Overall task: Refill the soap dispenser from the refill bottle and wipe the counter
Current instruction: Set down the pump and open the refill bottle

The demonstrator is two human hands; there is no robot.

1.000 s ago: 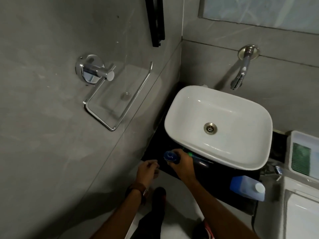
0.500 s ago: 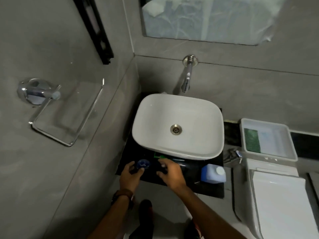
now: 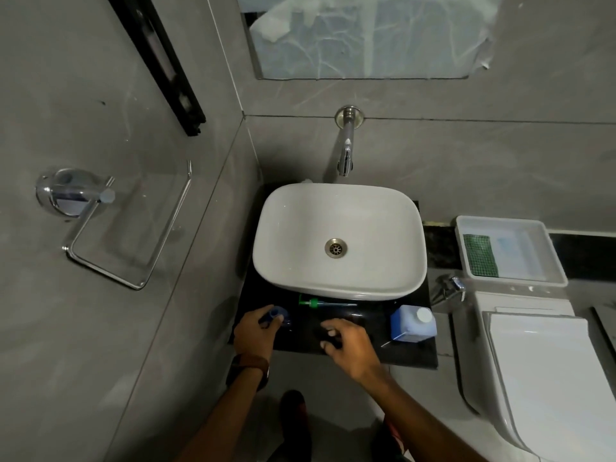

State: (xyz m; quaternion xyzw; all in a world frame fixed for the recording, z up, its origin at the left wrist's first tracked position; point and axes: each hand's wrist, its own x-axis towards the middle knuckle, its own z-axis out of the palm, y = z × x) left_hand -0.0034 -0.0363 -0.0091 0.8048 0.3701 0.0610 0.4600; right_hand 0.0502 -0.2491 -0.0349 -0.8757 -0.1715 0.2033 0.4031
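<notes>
The blue soap dispenser bottle (image 3: pixel 277 314) stands at the left front of the black counter (image 3: pixel 413 356), its top uncovered. My left hand (image 3: pixel 254 333) is wrapped around the bottle. The green pump head with its clear tube (image 3: pixel 313 303) lies flat on the counter just under the sink's front rim. A blue refill bottle with a white cap (image 3: pixel 413 324) stands at the counter's right front. My right hand (image 3: pixel 348 343) hovers over the middle of the counter, fingers apart and holding nothing, to the left of the refill bottle.
A white basin (image 3: pixel 340 201) fills most of the counter, under a wall tap (image 3: pixel 346 155). At the right, a white tray (image 3: pixel 550 258) holds a green scrub pad (image 3: pixel 480 255) behind a closed toilet lid (image 3: pixel 546 378). A chrome towel ring (image 3: pixel 110 228) juts from the left wall.
The dispenser bottle passed from my right hand to my left. My right hand let go and moved right over the counter. The view swung right and up.
</notes>
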